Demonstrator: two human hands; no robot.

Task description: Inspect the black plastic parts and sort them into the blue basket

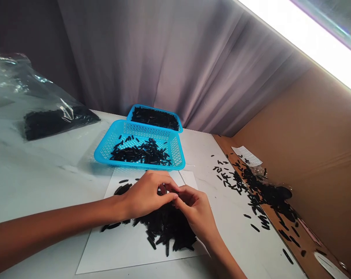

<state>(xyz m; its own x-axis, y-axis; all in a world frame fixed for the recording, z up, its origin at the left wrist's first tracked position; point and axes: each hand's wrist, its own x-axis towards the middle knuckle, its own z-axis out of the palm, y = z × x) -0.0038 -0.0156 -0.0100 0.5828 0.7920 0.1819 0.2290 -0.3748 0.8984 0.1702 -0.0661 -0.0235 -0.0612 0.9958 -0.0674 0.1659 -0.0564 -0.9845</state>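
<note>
Along the far side of the white table (44, 182), two blue perforated plastic baskets sit one behind the other, their rims touching. The far basket (154, 108) is densely filled with small black rod-shaped pieces (154, 118). The near basket (140, 166) holds a looser, thinner layer, with its lattice floor showing around the pile.

At far left, a clear plastic bag (44, 91) lies on the table with a mass of the same black pieces gathered inside it. Nearest the person, a white sheet (125, 255) lies flat on the table and carries a heap of black pieces directly under the hands.

Both hands are over that heap, with the fingers curled inward and meeting. The left hand (148, 195) and right hand (195, 215) are partly closed, fingertips together. Whether they grip a piece between them cannot be determined.

To the right, more black pieces (224, 174) are scattered across the table and onto a brown cardboard strip (230, 149), where a printed paper slip (246, 156) also lies. A cardboard wall (305, 155) stands at right, a grey curtain (163, 58) hangs beyond, and a bright light strip (309, 31) crosses the upper right.
</note>
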